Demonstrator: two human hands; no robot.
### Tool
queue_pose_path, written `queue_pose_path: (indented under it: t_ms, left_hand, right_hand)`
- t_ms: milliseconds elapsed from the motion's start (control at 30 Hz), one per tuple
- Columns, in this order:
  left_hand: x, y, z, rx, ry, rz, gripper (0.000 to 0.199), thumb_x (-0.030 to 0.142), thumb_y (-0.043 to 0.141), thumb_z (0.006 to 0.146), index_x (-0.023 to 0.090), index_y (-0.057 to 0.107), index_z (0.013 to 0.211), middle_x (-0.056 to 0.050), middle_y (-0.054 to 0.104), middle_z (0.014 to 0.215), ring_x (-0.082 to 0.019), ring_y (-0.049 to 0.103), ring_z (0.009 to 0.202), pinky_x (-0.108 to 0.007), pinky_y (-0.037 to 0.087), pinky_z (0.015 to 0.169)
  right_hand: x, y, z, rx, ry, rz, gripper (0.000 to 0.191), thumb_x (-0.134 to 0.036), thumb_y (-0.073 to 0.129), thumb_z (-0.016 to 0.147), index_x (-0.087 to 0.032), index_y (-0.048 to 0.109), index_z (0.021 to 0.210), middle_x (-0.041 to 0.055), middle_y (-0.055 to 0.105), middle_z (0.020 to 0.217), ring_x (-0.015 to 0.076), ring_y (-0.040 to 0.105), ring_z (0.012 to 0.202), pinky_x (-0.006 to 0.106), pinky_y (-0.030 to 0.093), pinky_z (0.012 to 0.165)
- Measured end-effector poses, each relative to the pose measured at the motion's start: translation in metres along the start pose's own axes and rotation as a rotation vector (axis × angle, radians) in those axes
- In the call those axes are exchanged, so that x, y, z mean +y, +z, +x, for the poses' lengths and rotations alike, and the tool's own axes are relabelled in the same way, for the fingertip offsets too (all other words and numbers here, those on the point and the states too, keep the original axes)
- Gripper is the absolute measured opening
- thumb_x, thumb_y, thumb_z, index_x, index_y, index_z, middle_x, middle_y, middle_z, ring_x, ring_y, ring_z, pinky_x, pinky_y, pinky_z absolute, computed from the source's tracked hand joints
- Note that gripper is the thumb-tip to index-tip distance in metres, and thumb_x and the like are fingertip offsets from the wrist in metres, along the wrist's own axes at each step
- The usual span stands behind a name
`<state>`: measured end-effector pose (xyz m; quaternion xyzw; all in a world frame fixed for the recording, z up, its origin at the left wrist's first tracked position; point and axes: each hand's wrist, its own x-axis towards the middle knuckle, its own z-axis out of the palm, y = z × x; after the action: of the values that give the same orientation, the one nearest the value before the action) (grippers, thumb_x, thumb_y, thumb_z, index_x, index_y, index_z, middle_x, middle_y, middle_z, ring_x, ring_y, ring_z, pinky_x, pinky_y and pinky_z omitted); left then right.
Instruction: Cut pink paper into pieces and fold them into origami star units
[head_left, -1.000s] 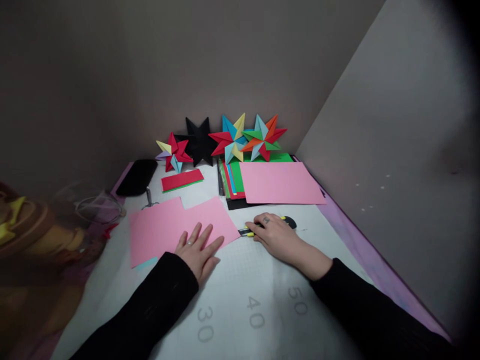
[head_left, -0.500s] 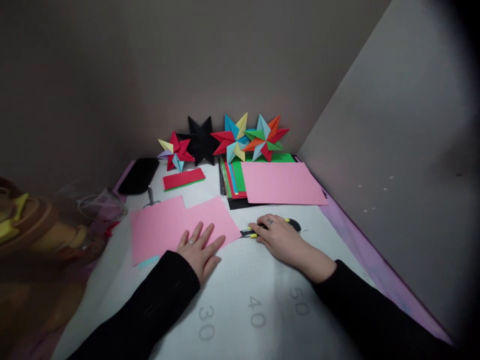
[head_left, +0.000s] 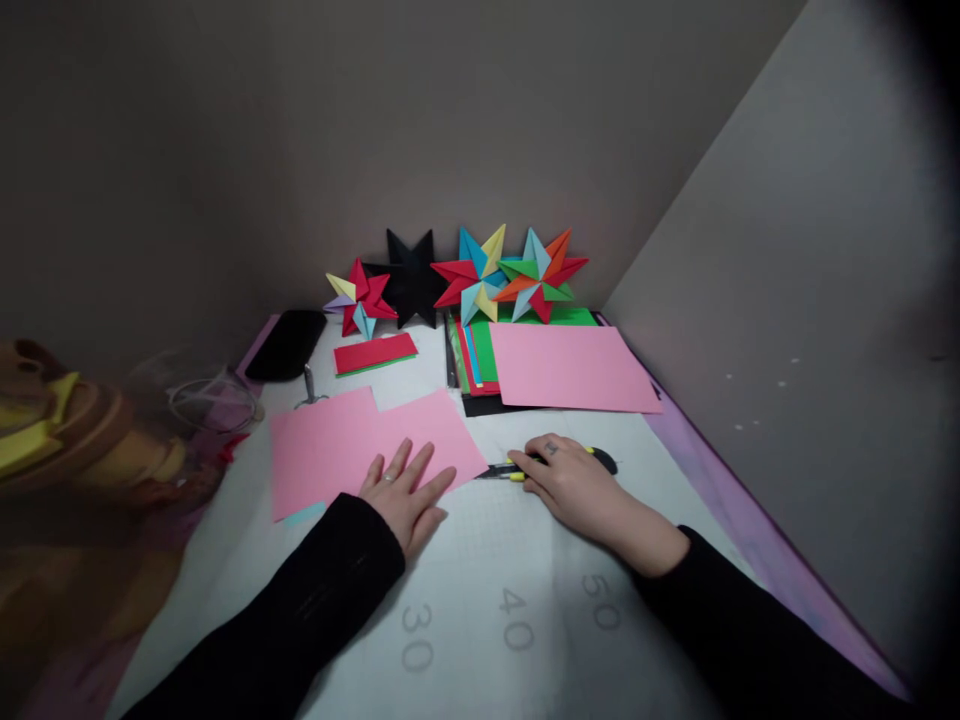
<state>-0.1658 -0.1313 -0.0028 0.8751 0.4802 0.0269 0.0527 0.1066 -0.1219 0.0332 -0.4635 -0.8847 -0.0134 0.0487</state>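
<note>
Two pink sheets (head_left: 322, 450) overlap or lie edge to edge on the left part of the white mat; which of the two I cannot tell. My left hand (head_left: 407, 500) rests on their lower right part, fingers spread, holding nothing. A black and yellow utility knife (head_left: 604, 460) lies under my right hand (head_left: 566, 482), whose fingers are wrapped over it. The knife's front end points left, close to the right corner of the pink paper. A bit of light blue paper (head_left: 305, 514) shows beneath the pink paper's lower edge.
Folded paper stars (head_left: 480, 275) lean against the back wall. Another pink sheet (head_left: 574, 367) tops a stack of coloured papers at the back right. Red strips (head_left: 375, 354), scissors (head_left: 310, 385) and a black phone (head_left: 286, 345) lie at the back left, with glasses (head_left: 212, 404) beside the mat.
My right hand has drawn the knife slightly right, away from the pink paper's corner. My left hand stays on the pink paper. The whole view has shifted a little.
</note>
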Motion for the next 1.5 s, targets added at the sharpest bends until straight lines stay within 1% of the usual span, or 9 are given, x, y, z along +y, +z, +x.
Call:
queue_pose_path:
  t_ms: [400,800,1033,1167,1267,1333,1367,1400,1500]
  left_hand:
    - [-0.001,0.0,0.001,-0.008,0.003,-0.004,0.048,0.041,0.042,0.089,0.038,0.036,0.137,-0.005,0.027,0.15,-0.035,0.019,0.137,-0.06,0.022,0.102]
    - [-0.001,-0.006,0.003,-0.091,0.017,-0.036,0.05,0.04,0.041,0.089,0.037,0.033,0.139,-0.008,0.023,0.15,-0.038,0.016,0.136,-0.064,0.024,0.099]
    - [-0.002,-0.004,0.002,-0.091,0.016,-0.061,0.052,0.041,0.041,0.089,0.037,0.03,0.14,-0.007,0.022,0.151,-0.036,0.014,0.137,-0.064,0.022,0.101]
    - [-0.001,-0.005,0.004,-0.129,0.004,-0.097,0.053,0.042,0.042,0.089,0.035,0.031,0.14,-0.007,0.019,0.151,-0.037,0.012,0.138,-0.065,0.021,0.101]
    - [-0.012,-0.007,0.005,-0.148,-0.014,-0.197,0.047,0.039,0.034,0.092,0.028,0.037,0.138,-0.006,0.024,0.15,-0.033,0.014,0.138,-0.061,0.021,0.103]
    - [-0.028,-0.009,0.004,-0.143,-0.005,-0.28,0.043,0.036,0.026,0.095,0.025,0.046,0.132,-0.005,0.033,0.146,-0.027,0.019,0.137,-0.053,0.024,0.106]
    - [-0.037,-0.01,0.002,-0.149,0.022,-0.299,0.042,0.035,0.026,0.095,0.026,0.05,0.129,-0.004,0.037,0.144,-0.025,0.022,0.137,-0.049,0.026,0.107]
    - [-0.047,-0.012,0.001,-0.161,0.049,-0.278,0.041,0.037,0.027,0.095,0.029,0.051,0.128,-0.003,0.037,0.144,-0.025,0.024,0.136,-0.048,0.026,0.107]
    - [-0.07,-0.017,-0.002,-0.213,0.067,-0.114,0.043,0.047,0.037,0.092,0.035,0.044,0.133,-0.004,0.03,0.147,-0.031,0.02,0.137,-0.054,0.028,0.103]
  right_hand:
    - [-0.005,-0.004,-0.003,-0.033,-0.009,0.007,0.031,-0.019,0.058,0.083,-0.016,0.059,0.114,0.0118,0.06,0.096,0.0245,0.054,0.087,0.037,0.043,0.074]
    - [-0.012,-0.004,-0.003,-0.044,-0.049,0.02,0.031,-0.019,0.06,0.081,-0.015,0.06,0.112,0.0117,0.061,0.094,0.0248,0.054,0.086,0.037,0.044,0.073]
    - [-0.02,-0.002,-0.001,-0.009,-0.075,0.015,0.034,-0.018,0.06,0.081,-0.014,0.059,0.115,0.0123,0.06,0.093,0.0247,0.053,0.085,0.037,0.043,0.072]
    - [-0.026,0.001,0.0,-0.004,-0.093,0.021,0.035,-0.019,0.062,0.08,-0.014,0.058,0.115,0.0118,0.061,0.092,0.0238,0.053,0.083,0.036,0.043,0.072]
    - [-0.027,0.002,0.0,0.017,-0.092,0.033,0.036,-0.019,0.062,0.08,-0.013,0.059,0.115,0.0119,0.06,0.092,0.0243,0.053,0.084,0.037,0.043,0.072]
    - [-0.026,0.003,-0.001,0.031,-0.091,0.042,0.035,-0.019,0.061,0.081,-0.013,0.059,0.116,0.0123,0.06,0.092,0.0244,0.053,0.085,0.037,0.044,0.072]
    - [-0.025,0.003,-0.002,0.033,-0.093,0.047,0.035,-0.018,0.06,0.081,-0.013,0.059,0.116,0.0124,0.059,0.092,0.0242,0.053,0.085,0.036,0.044,0.072]
    - [-0.025,0.003,-0.002,0.033,-0.095,0.052,0.035,-0.018,0.06,0.081,-0.013,0.058,0.116,0.0123,0.059,0.092,0.0239,0.053,0.085,0.036,0.044,0.072]
    - [-0.025,0.004,-0.003,0.03,-0.108,0.057,0.035,-0.018,0.06,0.081,-0.014,0.058,0.116,0.0116,0.059,0.092,0.0231,0.052,0.084,0.036,0.044,0.072]
